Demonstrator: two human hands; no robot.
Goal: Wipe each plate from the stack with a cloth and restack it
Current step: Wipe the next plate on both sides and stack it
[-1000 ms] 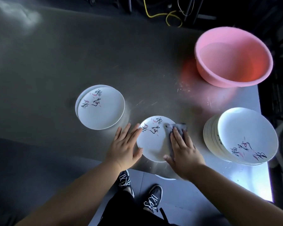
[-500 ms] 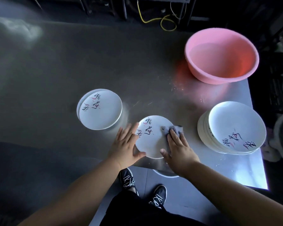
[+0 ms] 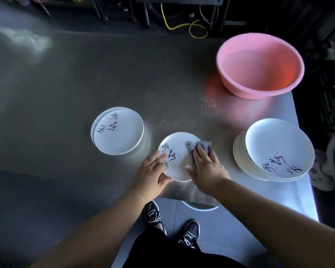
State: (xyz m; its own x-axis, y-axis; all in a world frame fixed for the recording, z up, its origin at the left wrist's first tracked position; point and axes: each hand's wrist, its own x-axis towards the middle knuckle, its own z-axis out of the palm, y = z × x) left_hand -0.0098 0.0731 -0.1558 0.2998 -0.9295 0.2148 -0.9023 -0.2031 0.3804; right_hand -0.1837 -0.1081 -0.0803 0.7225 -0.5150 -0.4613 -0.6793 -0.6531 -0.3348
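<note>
Plate in work: a single white plate point(image 3: 179, 154) lies flat on the steel table point(image 3: 85, 89), close to the near edge, between my two hands. It carries black brush lettering with pink strokes on its left half.
Cloth: a small grey cloth point(image 3: 200, 146) is spread over the far right part of that plate, one corner hanging past the rim onto the table.
My right hand: my right hand point(image 3: 206, 167) lies palm down on the cloth, fingers straight and close together, pressing it against the plate; the thumb sticks out to the left and touches the plate's surface.
My left hand: my left hand point(image 3: 152, 172) rests flat on the plate's near left rim, fingers stretched out and slightly spread over the lettering, thumb along the near edge. It holds nothing; it only steadies the plate.
Tall stack: a high stack of plates point(image 3: 273, 149) stands to the right, near the table's right edge, well apart from the plate under my hands. The top one has lettering on its near side.
Short stack: a low stack of a few plates point(image 3: 118, 131) sits to the left and a bit farther, apart from my left hand.
Basin: a pink plastic basin point(image 3: 259, 64) stands at the far right of the table.
Below: my black shoes with white laces point(image 3: 154, 214) show on the floor under the near edge.
</note>
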